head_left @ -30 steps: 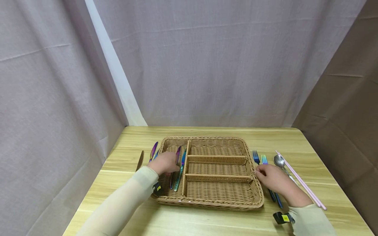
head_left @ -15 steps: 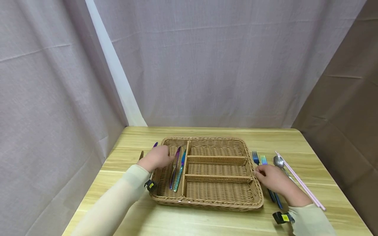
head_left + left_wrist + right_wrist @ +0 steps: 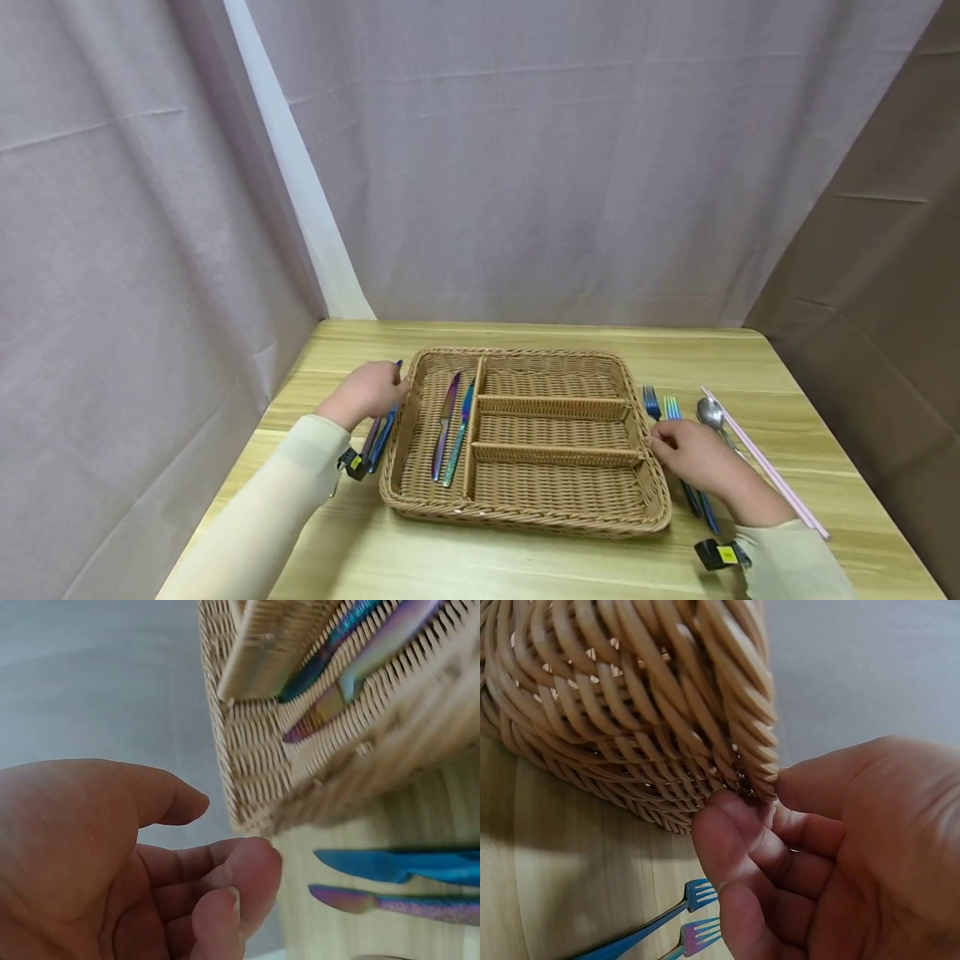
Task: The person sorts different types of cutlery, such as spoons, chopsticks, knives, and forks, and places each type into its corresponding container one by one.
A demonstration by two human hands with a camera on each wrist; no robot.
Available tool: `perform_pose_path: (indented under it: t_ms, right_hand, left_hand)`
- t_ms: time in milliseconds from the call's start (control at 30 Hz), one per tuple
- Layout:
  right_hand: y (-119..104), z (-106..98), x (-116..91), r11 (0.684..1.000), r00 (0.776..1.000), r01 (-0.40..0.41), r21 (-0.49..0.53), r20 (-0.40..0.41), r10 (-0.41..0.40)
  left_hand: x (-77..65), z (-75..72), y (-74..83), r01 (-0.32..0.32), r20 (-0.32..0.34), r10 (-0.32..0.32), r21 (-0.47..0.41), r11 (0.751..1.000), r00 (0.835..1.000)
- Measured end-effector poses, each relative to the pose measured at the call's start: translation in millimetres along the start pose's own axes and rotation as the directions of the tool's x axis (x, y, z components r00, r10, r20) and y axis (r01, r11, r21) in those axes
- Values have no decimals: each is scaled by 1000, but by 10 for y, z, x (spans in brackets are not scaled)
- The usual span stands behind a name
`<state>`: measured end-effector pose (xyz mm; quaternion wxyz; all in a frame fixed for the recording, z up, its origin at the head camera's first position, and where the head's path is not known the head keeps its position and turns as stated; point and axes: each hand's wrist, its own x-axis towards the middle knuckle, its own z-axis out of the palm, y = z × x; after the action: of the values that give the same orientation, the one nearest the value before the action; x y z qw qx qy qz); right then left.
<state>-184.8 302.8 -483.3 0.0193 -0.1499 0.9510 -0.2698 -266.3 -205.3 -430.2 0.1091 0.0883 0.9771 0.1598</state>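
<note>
A wicker cutlery basket (image 3: 555, 485) with divided compartments sits in the middle of the table. In its left compartment lie a purple knife (image 3: 446, 429) and a blue-green knife (image 3: 459, 437). My left hand (image 3: 366, 393) is just outside the basket's left side, above a blue knife (image 3: 383, 438) and a purple-handled knife (image 3: 372, 435) on the table. The left wrist view shows that hand (image 3: 150, 877) holding nothing, thumb and fingers apart. At the basket's right side, my right hand (image 3: 701, 457) pinches the woven rim (image 3: 746, 712) between thumb and fingers.
Right of the basket lie a dark blue fork (image 3: 651, 402), a rainbow fork (image 3: 672, 407), a spoon (image 3: 709, 413) and pink chopsticks (image 3: 768, 471). My right hand partly covers the forks. Curtains (image 3: 510, 200) stand behind the wooden table (image 3: 420, 558).
My left hand has moved left, out of the left compartment and over the rim, leaving both knives there in view. My right hand has stayed at the basket's right rim.
</note>
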Motion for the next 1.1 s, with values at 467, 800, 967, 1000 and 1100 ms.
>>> perform_pose_path:
  t_ms: [467,800,967,1000,1100]
  right_hand:
    - [-12,-43,-30,1000,1000,-17,5,-6,17]
    - [-47,1,-3,1000,1000,-2,-18,-1,2]
    - [-46,-4,2,1000,1000,-6,-20,-3,6]
    - [-46,-5,0,1000,1000,-11,-22,-4,11]
    - [-53,-10,-18,1000,1000,-23,-16,2,23]
  left_hand:
    - [34,96,-315,4,15,-4,0,1000,1000]
    - [33,315,-598,107,70,-102,-78,991,992]
    - [44,332,-625,115,69,-109,-90,989,992]
    - [45,337,-623,118,73,-111,-99,988,991]
    - [52,359,-619,122,77,-113,-109,987,991]
